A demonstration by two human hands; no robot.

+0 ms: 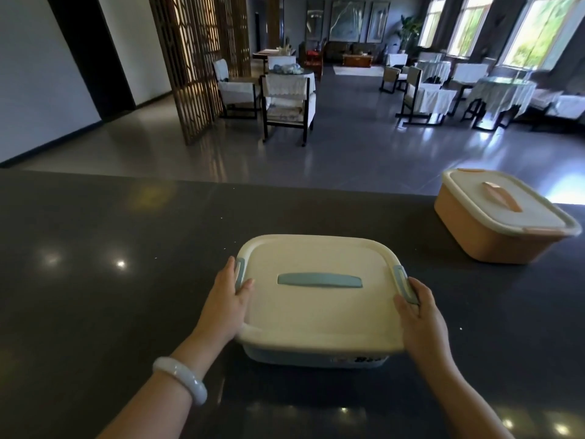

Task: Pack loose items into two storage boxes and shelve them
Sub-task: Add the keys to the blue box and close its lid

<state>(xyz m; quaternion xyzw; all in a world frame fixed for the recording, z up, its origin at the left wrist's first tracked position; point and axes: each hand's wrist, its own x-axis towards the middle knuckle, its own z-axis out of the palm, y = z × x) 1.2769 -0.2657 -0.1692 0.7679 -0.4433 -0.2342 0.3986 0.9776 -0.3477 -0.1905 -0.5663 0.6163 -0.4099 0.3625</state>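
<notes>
A blue storage box (319, 312) with a cream lid and blue carry handle sits on the dark counter (110, 280) right in front of me. My left hand (226, 304) grips its left side, thumb on the lid by the blue side latch. My right hand (421, 321) grips the right side, thumb on the lid beside the right latch. Both lids are on. An orange storage box (497, 217) with a cream lid and orange handle stands at the counter's far right. No loose items show.
The counter's far edge runs across the middle of the view; beyond it lies a dining room with covered chairs (288, 103), tables (500, 93) and a wooden lattice screen (193, 64). A white bangle (180, 378) circles my left wrist.
</notes>
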